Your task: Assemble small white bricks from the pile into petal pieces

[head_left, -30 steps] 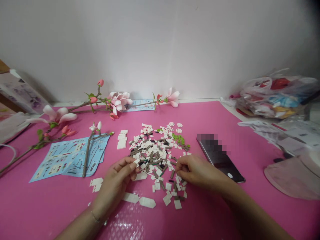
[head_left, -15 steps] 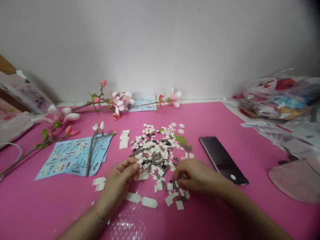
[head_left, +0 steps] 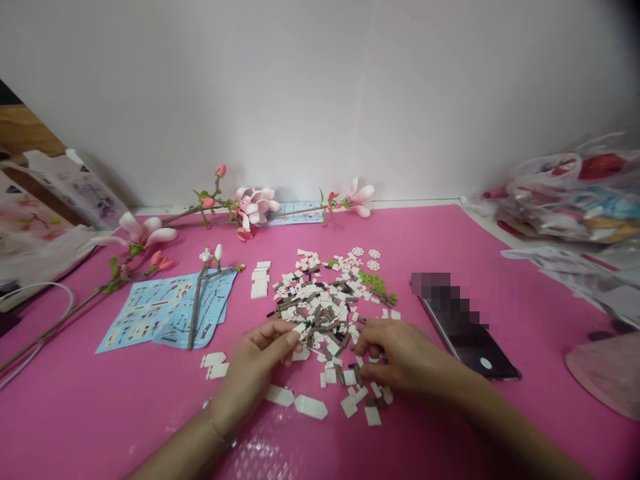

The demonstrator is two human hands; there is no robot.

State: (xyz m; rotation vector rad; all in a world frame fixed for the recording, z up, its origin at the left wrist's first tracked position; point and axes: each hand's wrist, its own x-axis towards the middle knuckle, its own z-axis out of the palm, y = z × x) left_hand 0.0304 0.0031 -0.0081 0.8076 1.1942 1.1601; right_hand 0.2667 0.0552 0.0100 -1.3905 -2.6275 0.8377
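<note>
A heap of small white, brown and black building bricks lies in the middle of the pink tabletop. My left hand is at the heap's near left side, thumb and forefinger pinching a small white brick. At the right side of the heap, my right hand has its fingers curled down among the pieces; whatever is in them is hidden. Green pieces lie at the far right of the heap. Long white plates lie just right of my left wrist.
Blue instruction sheets lie on the left under a brown brick stem. Pink magnolia branches stretch along the back and left. A phone lies beside my right forearm. Plastic bags crowd the right edge.
The whole scene has shifted slightly right in the picture as the head turned left. Both hands stay at nearly the same spots by the heap; my left hand still pinches the white brick.
</note>
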